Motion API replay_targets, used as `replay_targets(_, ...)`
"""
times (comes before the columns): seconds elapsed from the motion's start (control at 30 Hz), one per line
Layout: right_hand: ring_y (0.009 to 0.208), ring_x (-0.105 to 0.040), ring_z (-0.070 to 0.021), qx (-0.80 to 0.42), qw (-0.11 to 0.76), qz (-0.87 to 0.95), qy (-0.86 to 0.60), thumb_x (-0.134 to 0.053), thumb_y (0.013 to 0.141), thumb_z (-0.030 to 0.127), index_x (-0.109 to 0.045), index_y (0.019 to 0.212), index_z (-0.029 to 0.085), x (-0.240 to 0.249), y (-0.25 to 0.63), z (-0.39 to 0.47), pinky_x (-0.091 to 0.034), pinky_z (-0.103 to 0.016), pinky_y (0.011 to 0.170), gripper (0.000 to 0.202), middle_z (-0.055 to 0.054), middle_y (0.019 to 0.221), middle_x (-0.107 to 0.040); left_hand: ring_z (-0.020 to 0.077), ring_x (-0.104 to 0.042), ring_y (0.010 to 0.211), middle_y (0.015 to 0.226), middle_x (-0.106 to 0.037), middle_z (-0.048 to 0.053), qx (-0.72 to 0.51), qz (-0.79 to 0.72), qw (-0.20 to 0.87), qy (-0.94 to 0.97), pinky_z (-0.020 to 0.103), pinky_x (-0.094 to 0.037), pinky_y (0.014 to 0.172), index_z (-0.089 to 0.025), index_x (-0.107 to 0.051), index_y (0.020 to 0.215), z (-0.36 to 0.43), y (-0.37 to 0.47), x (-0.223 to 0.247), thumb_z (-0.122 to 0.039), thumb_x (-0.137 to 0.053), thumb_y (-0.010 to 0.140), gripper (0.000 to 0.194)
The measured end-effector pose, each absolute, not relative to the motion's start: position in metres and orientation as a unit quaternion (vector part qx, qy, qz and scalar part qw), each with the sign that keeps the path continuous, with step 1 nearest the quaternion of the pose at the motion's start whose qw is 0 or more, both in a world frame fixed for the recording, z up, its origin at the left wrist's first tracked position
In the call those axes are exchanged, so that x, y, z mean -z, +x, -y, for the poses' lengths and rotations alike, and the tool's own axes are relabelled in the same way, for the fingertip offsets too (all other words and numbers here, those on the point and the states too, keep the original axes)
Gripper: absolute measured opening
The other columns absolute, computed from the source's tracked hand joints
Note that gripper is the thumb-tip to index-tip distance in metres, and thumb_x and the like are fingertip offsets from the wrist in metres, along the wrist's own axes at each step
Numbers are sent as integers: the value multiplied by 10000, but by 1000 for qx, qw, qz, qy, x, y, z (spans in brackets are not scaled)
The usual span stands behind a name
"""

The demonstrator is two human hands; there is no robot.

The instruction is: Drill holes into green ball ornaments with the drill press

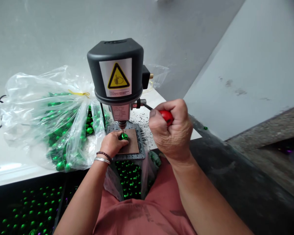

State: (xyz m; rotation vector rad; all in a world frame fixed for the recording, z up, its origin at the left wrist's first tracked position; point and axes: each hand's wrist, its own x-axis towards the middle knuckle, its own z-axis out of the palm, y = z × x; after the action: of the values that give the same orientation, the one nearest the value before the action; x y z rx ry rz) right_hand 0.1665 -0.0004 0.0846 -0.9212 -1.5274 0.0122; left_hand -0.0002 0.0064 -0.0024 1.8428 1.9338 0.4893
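Note:
A small drill press [115, 71] stands on the white table, its dark motor housing bearing a yellow warning sign. My left hand [112, 143] pinches a shiny green ball [124, 137] on the brown board [132, 148] over the machine's base. The thin drill bit comes down to the top of this ball; whether it has entered cannot be made out. My right hand [172, 127] is wrapped round the red knob [167, 117] of the press's feed lever, to the right of the machine.
A clear plastic bag [46, 120] of green balls, tied in yellow, lies left on the table [5, 155]. Dark shavings litter the tabletop around the base. An open bag of green balls [129, 179] sits below the table edge; more balls [31, 209] lie lower left.

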Motion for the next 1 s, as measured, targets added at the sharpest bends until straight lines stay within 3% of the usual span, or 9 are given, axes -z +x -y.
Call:
replay_targets(0.27, 495, -389, -49, 51, 624, 659, -417, -474, 775, 229, -435, 715, 206, -74, 163, 5, -364, -201, 488, 76, 56, 552, -429, 184, -589, 815, 912, -676, 32, -166, -704, 182, 666, 256, -394, 688, -230, -671, 843, -7, -1, 6, -355, -617, 685, 209)
replay_targets(0.63, 554, -487, -54, 43, 664, 635, -393, -484, 763, 175, -471, 793, 195, -55, 157, 4, -426, -200, 536, 39, 45, 636, -512, 194, -579, 919, 983, -665, 44, -187, -701, 205, 657, 264, -402, 789, -226, -673, 850, -4, 0, 6, -339, -626, 685, 206)
replay_targets(1.0, 569, -487, -52, 19, 698, 619, -358, -458, 783, 158, -451, 825, 192, -35, 152, 2, -420, -199, 539, 54, 38, 669, -489, 190, -589, 891, 989, -664, 50, -190, -706, 194, 654, 263, -400, 741, -222, -670, 867, 0, 1, 3, -349, -615, 690, 224)
